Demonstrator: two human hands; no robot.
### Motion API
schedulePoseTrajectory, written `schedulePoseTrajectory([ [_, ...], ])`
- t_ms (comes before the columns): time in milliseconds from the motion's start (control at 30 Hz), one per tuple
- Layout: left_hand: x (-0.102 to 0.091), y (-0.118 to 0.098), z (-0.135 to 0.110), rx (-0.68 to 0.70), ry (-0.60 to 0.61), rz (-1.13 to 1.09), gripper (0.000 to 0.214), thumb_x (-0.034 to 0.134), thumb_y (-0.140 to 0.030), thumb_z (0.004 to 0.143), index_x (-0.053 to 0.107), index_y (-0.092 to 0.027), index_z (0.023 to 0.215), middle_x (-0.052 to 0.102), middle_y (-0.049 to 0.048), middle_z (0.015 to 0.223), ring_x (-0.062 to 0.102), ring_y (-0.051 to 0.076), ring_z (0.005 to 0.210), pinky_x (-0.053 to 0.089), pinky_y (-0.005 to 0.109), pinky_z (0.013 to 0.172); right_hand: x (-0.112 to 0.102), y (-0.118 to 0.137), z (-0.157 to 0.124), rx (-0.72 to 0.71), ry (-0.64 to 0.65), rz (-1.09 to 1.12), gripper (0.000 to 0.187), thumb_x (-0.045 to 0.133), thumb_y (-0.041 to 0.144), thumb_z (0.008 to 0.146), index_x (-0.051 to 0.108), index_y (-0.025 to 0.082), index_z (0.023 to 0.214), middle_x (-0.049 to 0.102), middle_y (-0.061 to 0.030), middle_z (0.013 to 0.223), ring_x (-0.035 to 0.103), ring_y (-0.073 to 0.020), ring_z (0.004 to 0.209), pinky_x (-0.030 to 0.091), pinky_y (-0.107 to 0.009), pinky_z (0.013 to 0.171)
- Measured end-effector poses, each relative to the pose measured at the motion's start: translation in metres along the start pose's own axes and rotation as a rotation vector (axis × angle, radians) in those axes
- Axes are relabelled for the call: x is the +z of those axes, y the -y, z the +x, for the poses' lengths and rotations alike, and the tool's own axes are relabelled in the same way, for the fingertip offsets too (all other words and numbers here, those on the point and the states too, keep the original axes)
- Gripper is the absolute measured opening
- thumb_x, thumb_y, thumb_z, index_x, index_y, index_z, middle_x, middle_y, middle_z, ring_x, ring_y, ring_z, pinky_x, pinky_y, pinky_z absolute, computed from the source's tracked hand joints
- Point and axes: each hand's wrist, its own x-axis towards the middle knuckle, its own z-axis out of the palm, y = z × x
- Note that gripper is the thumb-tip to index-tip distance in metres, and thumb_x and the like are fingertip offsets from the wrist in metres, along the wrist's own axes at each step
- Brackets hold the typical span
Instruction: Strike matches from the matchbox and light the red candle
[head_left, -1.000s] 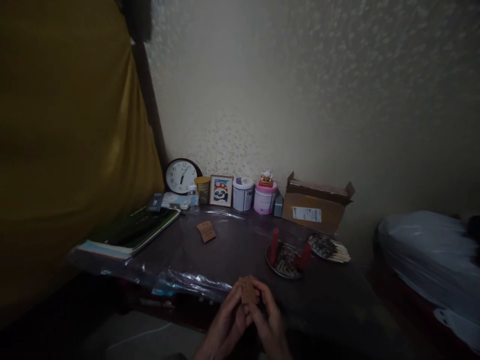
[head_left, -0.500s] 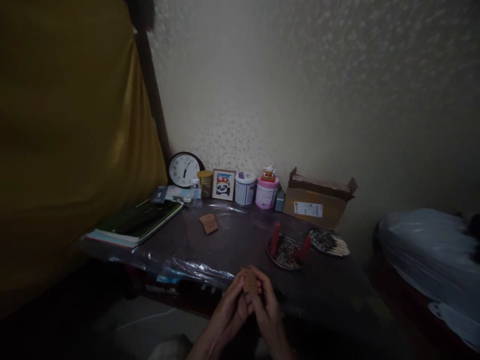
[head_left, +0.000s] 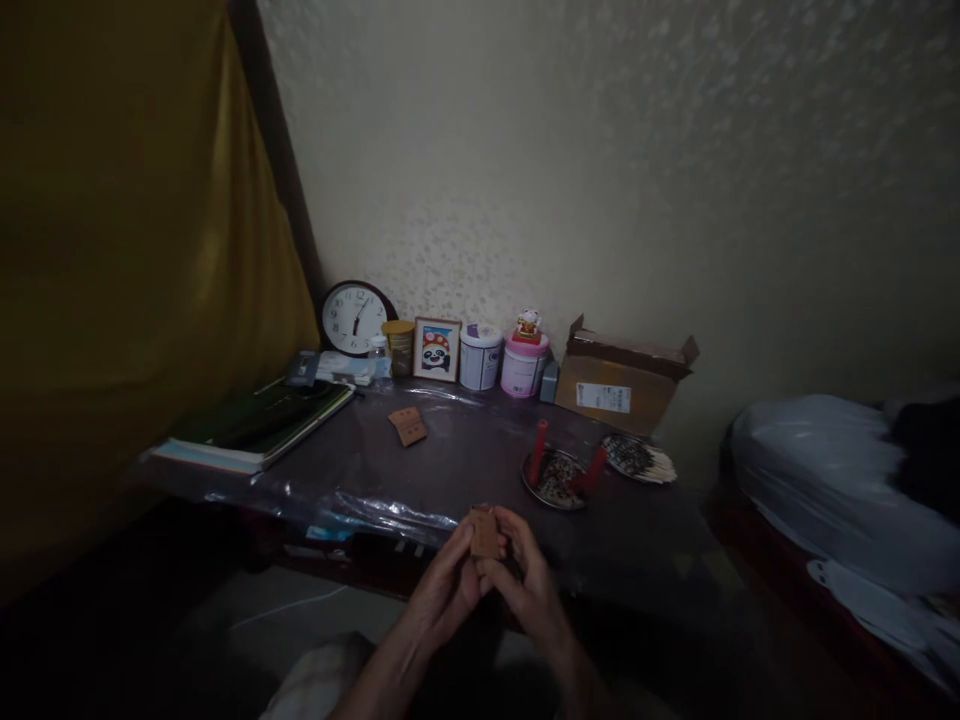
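Observation:
A small brown cardboard box (head_left: 485, 532) is held up between my two hands at the table's front edge. My left hand (head_left: 451, 582) closes on its left side, with the thumb along the edge. My right hand (head_left: 531, 578) has its fingers at the right side and its thumb near the lower end. Both hands are touching the box, and some fingertips are hidden behind it. Farther back on the table lies a creased brown cardboard piece (head_left: 408, 426) with small dark red marks.
To the right, a metal plate (head_left: 552, 503) bears two red candles (head_left: 539, 452) and dark bits. Behind it, another plate (head_left: 609, 460) holds pale thin sticks. A clock (head_left: 355, 318), picture frame (head_left: 437, 350), tins (head_left: 481, 358) and carton (head_left: 613, 398) line the wall. Books (head_left: 247, 445) lie left.
The whole view has shifted slightly, so the table's things sit higher and farther left. The box is tilted a little differently in my hands, and both still hold it.

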Motion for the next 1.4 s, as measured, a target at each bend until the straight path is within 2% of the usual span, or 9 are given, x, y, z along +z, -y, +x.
schedulePoseTrajectory([
  [100, -0.001, -0.002, -0.003, -0.057, 0.001, 0.011, 0.027, 0.049, -0.029, 0.088, 0.056, -0.017, 0.112, 0.068, 0.0066, 0.091, 0.064, 0.014, 0.081, 0.047, 0.026, 0.076, -0.015, 0.001, 0.004, 0.055, 0.038, 0.102, 0.043, 0.064, 0.036, 0.076, 0.054, 0.021, 0.115, 0.059, -0.0076, 0.12, 0.054, -0.0223, 0.113, 0.041, -0.036, 0.098],
  [200, -0.002, -0.001, -0.007, -0.144, 0.019, 0.038, 0.031, 0.049, -0.03, 0.088, 0.055, -0.014, 0.113, 0.068, 0.0093, 0.087, 0.064, 0.014, 0.075, 0.048, 0.025, 0.067, -0.027, -0.006, 0.008, 0.089, -0.08, 0.066, 0.031, 0.06, 0.044, 0.078, 0.063, 0.019, 0.097, 0.066, -0.0068, 0.098, 0.061, -0.0213, 0.095, 0.047, -0.033, 0.085],
  [333, -0.003, 0.003, -0.009, -0.223, 0.04, 0.066, 0.031, 0.048, -0.031, 0.088, 0.056, -0.013, 0.112, 0.068, 0.0107, 0.086, 0.064, 0.014, 0.07, 0.047, 0.025, 0.065, -0.035, -0.015, 0.009, 0.125, -0.139, 0.018, 0.034, 0.067, 0.05, 0.07, 0.065, 0.017, 0.079, 0.065, -0.0027, 0.075, 0.061, -0.0178, 0.073, 0.049, -0.028, 0.069],
  [533, -0.005, 0.005, -0.012, -0.271, 0.071, 0.093, 0.033, 0.046, -0.031, 0.089, 0.053, -0.015, 0.117, 0.068, 0.0106, 0.087, 0.064, 0.014, 0.07, 0.045, 0.023, 0.06, -0.038, -0.018, 0.009, 0.164, -0.135, 0.005, 0.035, 0.066, 0.052, 0.069, 0.064, 0.016, 0.071, 0.062, -0.0006, 0.065, 0.059, -0.0152, 0.061, 0.048, -0.027, 0.062],
  [733, -0.007, 0.004, -0.013, -0.288, 0.091, 0.08, 0.034, 0.044, -0.03, 0.089, 0.051, -0.016, 0.119, 0.068, 0.0101, 0.085, 0.065, 0.014, 0.068, 0.046, 0.023, 0.06, -0.043, -0.015, 0.011, 0.121, -0.147, -0.078, 0.03, 0.065, 0.046, 0.071, 0.066, 0.016, 0.073, 0.063, -0.0008, 0.064, 0.058, -0.0149, 0.06, 0.047, -0.026, 0.06],
  [967, -0.008, 0.0, -0.012, -0.32, 0.075, 0.069, 0.037, 0.043, -0.028, 0.089, 0.047, -0.017, 0.124, 0.068, 0.0116, 0.089, 0.064, 0.014, 0.067, 0.045, 0.024, 0.061, -0.044, -0.008, 0.007, 0.058, -0.059, -0.205, 0.016, 0.062, 0.034, 0.077, 0.065, 0.018, 0.078, 0.068, -0.0022, 0.077, 0.063, -0.0175, 0.075, 0.047, -0.026, 0.07],
  [1133, -0.01, 0.002, -0.012, -0.365, 0.063, 0.074, 0.04, 0.045, -0.027, 0.086, 0.046, -0.015, 0.125, 0.069, 0.0133, 0.086, 0.064, 0.015, 0.064, 0.043, 0.023, 0.058, -0.044, -0.009, 0.005, 0.062, -0.069, -0.357, 0.018, 0.059, 0.035, 0.078, 0.061, 0.018, 0.074, 0.064, -0.0011, 0.069, 0.06, -0.016, 0.068, 0.045, -0.025, 0.063],
  [1400, -0.012, 0.0, -0.009, -0.377, 0.022, 0.074, 0.042, 0.044, -0.028, 0.086, 0.044, -0.017, 0.126, 0.069, 0.0101, 0.081, 0.064, 0.014, 0.062, 0.044, 0.023, 0.058, -0.046, -0.008, 0.003, -0.024, 0.025, -0.364, 0.013, 0.058, 0.029, 0.081, 0.065, 0.018, 0.081, 0.065, -0.0026, 0.08, 0.063, -0.0163, 0.078, 0.047, -0.026, 0.072],
])
